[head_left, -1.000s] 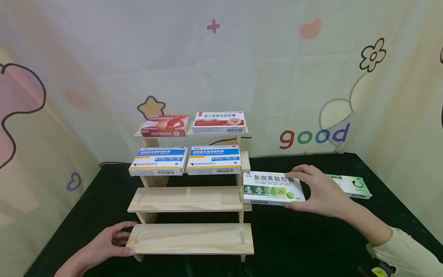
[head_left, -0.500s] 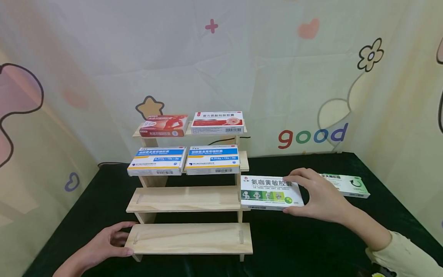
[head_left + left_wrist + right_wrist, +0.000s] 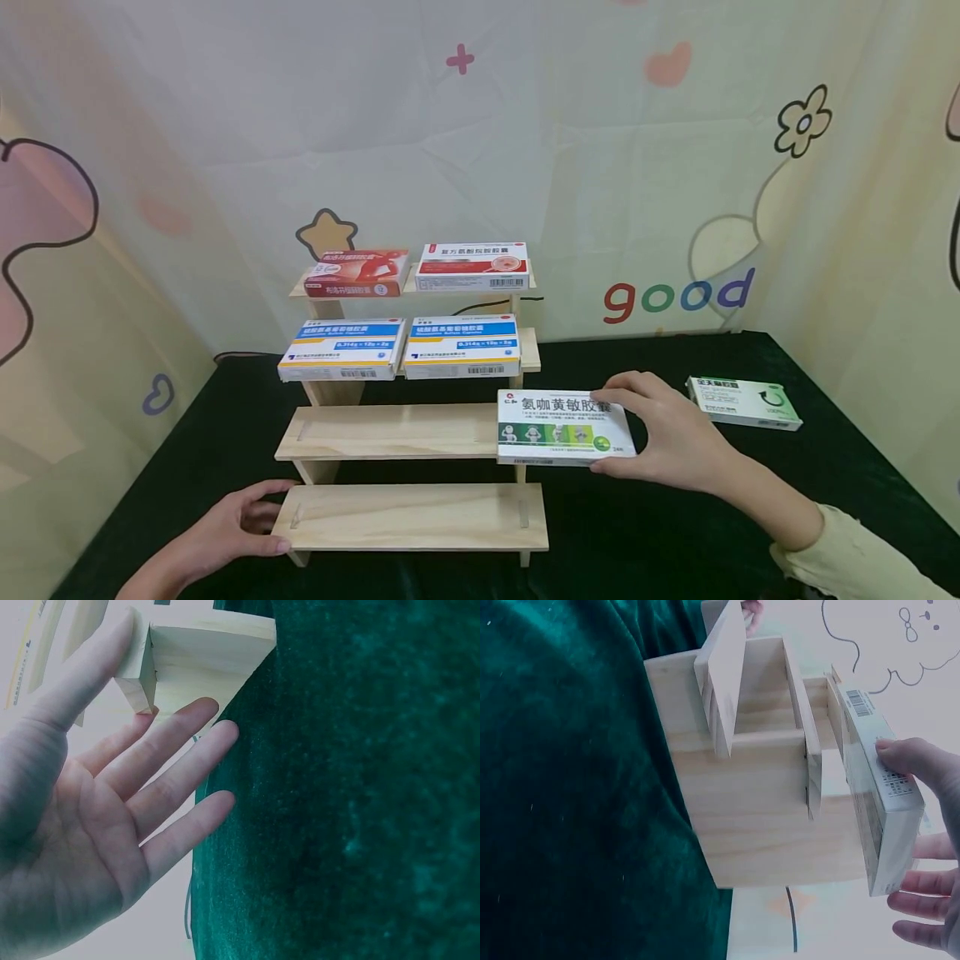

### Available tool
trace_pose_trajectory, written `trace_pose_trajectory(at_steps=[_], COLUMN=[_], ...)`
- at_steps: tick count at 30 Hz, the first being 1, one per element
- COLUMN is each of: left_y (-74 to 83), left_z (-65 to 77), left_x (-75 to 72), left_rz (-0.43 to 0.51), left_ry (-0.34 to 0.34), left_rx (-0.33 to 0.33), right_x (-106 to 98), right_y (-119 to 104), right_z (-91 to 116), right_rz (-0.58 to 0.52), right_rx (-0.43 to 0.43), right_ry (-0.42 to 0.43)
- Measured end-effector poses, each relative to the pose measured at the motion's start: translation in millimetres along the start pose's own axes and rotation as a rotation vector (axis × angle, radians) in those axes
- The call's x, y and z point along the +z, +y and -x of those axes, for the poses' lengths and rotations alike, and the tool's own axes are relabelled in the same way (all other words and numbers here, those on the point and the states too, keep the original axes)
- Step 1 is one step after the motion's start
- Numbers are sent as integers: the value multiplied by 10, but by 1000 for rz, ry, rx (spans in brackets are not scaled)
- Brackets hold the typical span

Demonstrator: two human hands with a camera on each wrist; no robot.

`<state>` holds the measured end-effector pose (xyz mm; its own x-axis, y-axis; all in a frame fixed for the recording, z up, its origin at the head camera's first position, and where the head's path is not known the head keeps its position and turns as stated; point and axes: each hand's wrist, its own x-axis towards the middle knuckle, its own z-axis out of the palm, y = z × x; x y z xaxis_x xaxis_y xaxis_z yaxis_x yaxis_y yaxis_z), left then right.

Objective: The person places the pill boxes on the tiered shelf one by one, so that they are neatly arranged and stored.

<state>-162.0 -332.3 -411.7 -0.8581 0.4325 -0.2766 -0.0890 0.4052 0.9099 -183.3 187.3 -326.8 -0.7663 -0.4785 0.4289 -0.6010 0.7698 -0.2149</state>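
My right hand (image 3: 671, 429) pinches a white-and-green medicine box (image 3: 562, 442) by its right end, thumb on the near edge and fingers on the far edge. This box overlaps the right end of the third tier of a stepped wooden display rack (image 3: 405, 517) in the head view. In the right wrist view the box (image 3: 877, 787) is seen edge-on beside the rack. My left hand (image 3: 232, 529) holds the left end of the lowest tier between thumb and index finger; its other fingers extend loosely past the wood in the left wrist view.
On the top tier lie a red medicine box (image 3: 356, 275) and a white-and-red one (image 3: 472, 267). Two blue-and-white boxes, left (image 3: 341, 350) and right (image 3: 461, 347), occupy the second tier. Another green-and-white box (image 3: 746, 403) lies on the dark green cloth (image 3: 660, 533) at right.
My right hand has carried the white-and-green medicine box left and slightly nearer, from beside the rack to over the third tier's right end. The left hand keeps its place.
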Motion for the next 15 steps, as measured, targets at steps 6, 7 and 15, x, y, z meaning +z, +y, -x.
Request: trace_pose_trajectory(at_steps=[6, 7, 15], left_y=[5, 7, 17], left_z=[1, 1, 4], left_x=[-5, -5, 3], left_rz=[5, 4, 20], left_ry=[-5, -6, -14], left_rx=[4, 5, 16], right_x=[100, 117, 241], right_y=[-131, -154, -307], right_z=[-59, -70, -152], right_rz=[-30, -35, -82], right_rx=[-6, -8, -36], right_ry=[8, 11, 39])
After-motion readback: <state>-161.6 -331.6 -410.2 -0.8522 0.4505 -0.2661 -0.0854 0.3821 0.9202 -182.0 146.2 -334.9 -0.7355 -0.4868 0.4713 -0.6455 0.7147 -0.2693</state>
